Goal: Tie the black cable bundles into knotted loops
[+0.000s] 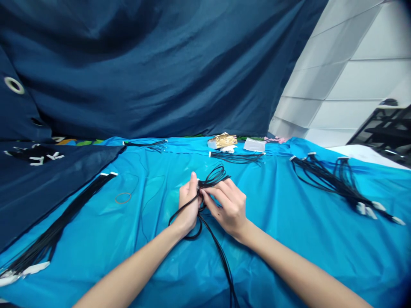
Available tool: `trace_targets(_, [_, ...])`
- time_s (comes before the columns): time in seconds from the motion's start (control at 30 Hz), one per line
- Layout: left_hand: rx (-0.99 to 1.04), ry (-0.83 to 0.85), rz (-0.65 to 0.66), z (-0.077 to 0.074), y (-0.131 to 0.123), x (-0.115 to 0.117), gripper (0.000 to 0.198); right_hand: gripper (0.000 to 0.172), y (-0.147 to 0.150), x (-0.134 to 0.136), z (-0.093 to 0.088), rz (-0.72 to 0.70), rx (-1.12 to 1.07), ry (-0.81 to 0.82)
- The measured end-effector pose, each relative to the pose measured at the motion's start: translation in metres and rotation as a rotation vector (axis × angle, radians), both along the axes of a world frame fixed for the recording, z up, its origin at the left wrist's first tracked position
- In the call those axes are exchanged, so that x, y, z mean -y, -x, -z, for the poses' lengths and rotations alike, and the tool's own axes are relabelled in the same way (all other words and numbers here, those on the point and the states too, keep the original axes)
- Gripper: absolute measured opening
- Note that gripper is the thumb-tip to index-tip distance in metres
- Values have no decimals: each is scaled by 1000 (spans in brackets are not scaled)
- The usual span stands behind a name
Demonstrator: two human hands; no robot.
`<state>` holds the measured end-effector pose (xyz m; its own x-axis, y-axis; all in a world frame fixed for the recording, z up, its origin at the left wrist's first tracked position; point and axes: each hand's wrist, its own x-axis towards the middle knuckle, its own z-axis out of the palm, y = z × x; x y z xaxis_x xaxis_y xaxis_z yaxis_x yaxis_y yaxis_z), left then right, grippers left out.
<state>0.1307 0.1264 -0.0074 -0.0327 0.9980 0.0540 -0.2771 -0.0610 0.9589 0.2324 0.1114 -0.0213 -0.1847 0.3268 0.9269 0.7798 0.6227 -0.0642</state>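
Note:
Both hands meet over the middle of the blue cloth, closed on one bundle of thin black cables (pixel 221 252). My left hand (pixel 189 205) grips the bundle with its thumb pointing up, and a loop of cable hangs round its wrist side. Thumb and fingers of my right hand (pixel 228 205) pinch the bundle just to the right, touching the left fingers. Looped cable ends stick up above the right fingers. A small whitish part shows by the left thumb; its kind is unclear. The cables' lower length trails down toward the bottom edge.
Black cable bundles with white connectors lie at left (pixel 64 218), at right (pixel 337 179) and at the back (pixel 237 158). A thin brown ring (pixel 123 198) rests on the blue cloth (pixel 272 244). Gold packaging (pixel 222 140) sits near the dark blue curtain (pixel 160 72).

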Motion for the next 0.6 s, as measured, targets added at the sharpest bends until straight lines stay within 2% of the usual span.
trace_targets(0.33, [-53,-17,-9,5,0,1,47,6,2,2,-1,18,72,-104])
trace_targets(0.6, [0,3,1,3,-1,1,48,9,2,2,-1,45,78,-80])
